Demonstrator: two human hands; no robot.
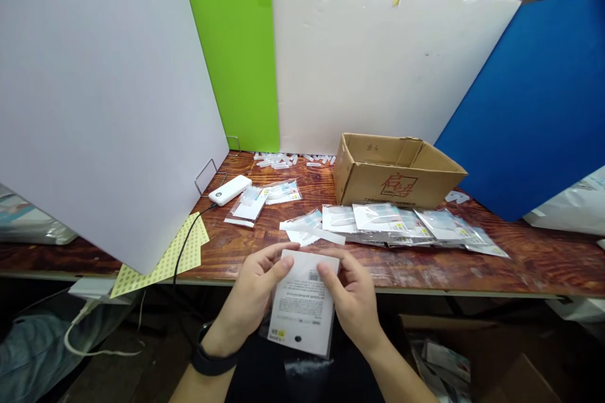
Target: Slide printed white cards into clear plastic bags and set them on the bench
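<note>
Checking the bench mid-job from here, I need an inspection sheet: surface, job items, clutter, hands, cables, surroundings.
Surface: brown wooden table.
Job's things: printed card in a clear bag, held up; bagged cards overlap in front of the cardboard box.
Clutter: small white pieces loose at the back; dotted yellow sheet at the left.
Hands: left hand and right hand grip the card's sides.
Cables: black cable from the white device, crossing the sheet; white cable lower left.
Surroundings: white, green and blue panels.
</note>
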